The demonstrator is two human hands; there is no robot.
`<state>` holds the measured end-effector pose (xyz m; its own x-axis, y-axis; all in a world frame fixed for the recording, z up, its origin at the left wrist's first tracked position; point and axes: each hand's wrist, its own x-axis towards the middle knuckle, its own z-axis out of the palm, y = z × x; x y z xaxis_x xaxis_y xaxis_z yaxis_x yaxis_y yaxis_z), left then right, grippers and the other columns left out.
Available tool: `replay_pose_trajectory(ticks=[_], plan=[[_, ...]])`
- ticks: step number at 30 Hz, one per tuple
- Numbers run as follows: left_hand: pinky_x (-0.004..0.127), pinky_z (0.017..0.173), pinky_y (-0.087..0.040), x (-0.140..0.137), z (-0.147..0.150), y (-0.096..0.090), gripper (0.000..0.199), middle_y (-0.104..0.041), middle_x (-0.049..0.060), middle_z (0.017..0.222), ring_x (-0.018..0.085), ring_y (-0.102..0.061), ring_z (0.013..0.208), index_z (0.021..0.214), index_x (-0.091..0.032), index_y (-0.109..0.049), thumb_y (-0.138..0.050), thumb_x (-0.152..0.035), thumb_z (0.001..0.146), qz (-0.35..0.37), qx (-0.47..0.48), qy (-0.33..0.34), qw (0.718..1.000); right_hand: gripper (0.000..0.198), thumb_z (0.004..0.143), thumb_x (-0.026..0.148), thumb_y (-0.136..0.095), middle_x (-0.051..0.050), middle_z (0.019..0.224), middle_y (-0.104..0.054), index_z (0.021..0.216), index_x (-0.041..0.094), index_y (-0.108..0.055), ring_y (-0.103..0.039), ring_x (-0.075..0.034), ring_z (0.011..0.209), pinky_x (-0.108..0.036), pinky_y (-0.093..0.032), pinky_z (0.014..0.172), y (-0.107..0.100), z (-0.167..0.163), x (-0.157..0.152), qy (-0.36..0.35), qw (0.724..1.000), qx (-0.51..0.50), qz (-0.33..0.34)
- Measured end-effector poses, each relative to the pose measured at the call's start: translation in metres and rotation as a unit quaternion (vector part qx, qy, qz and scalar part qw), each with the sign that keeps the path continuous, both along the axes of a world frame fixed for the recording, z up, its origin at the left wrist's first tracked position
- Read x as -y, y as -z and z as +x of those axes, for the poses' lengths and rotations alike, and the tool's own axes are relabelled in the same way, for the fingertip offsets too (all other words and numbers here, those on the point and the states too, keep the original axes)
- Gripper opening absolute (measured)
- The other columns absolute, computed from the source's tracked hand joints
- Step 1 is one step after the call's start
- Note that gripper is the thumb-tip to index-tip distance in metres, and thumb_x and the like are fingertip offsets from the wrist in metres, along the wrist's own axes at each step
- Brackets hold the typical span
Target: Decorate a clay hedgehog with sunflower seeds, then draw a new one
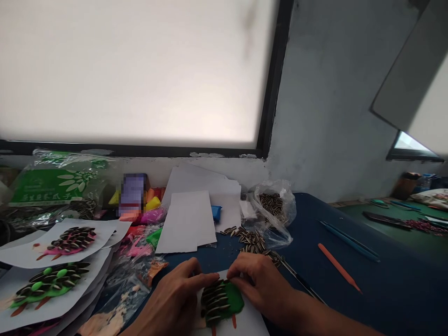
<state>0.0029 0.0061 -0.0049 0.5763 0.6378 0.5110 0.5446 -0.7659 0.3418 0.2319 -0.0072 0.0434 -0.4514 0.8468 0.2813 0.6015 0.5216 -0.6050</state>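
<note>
A green clay shape (235,298) with two short brown strips at its lower edge is on a white sheet (250,322) at the bottom of the view. Striped sunflower seeds (214,298) cover its left part in rows, while its right part is bare green. My left hand (178,291) reaches in from the left, index finger stretched out and its tip at the top of the seed rows. Thumb and fingers of my right hand (257,280) pinch together at the upper edge of the clay. Whatever lies between those fingertips is hidden.
Finished-looking seed pictures (49,289) are stacked at left. Behind are blank white cards (189,219), colourful clay packs (150,214), a green seed bag (52,186), a clear bag of seeds (271,205) and loose seeds (252,240). An orange tool (338,267) and blue tweezers (350,240) lie right.
</note>
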Motion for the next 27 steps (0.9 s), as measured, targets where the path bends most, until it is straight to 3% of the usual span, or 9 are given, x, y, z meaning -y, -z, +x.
replay_pose_trajectory(ticks=[9,21,27], plan=[[0.023,0.054,-0.036,0.001,0.000,0.002,0.053,-0.054,0.001,0.079,0.015,-0.053,0.062,0.113,-0.031,-0.070,-0.039,-0.005,0.078,0.009,-0.021,-0.003,1.000,0.022,0.084,0.003,-0.060,-0.002,0.080,-0.067,0.084,0.019,-0.076,-0.062,-0.014,0.074,-0.022,-0.044,0.064,-0.003,-0.002,0.000,-0.002,0.999,0.051,-0.003],[0.024,0.054,-0.035,-0.001,0.000,0.007,0.049,-0.051,0.000,0.078,0.014,-0.052,0.060,0.119,-0.032,-0.065,-0.033,-0.009,0.091,0.037,0.010,0.002,0.999,0.022,0.090,0.008,-0.058,-0.005,0.081,-0.067,0.083,0.016,-0.077,-0.061,-0.014,0.073,-0.021,-0.043,0.062,-0.014,-0.010,-0.002,-0.005,0.990,0.139,-0.014],[0.025,0.055,-0.036,0.003,0.002,-0.004,0.055,-0.054,0.001,0.081,0.016,-0.056,0.064,0.114,-0.036,-0.067,-0.037,-0.003,0.083,0.005,-0.026,-0.017,0.999,0.021,0.089,0.007,-0.059,-0.005,0.082,-0.067,0.084,0.016,-0.077,-0.061,-0.014,0.074,-0.021,-0.043,0.062,-0.017,-0.012,-0.003,-0.001,0.989,0.150,-0.018]])
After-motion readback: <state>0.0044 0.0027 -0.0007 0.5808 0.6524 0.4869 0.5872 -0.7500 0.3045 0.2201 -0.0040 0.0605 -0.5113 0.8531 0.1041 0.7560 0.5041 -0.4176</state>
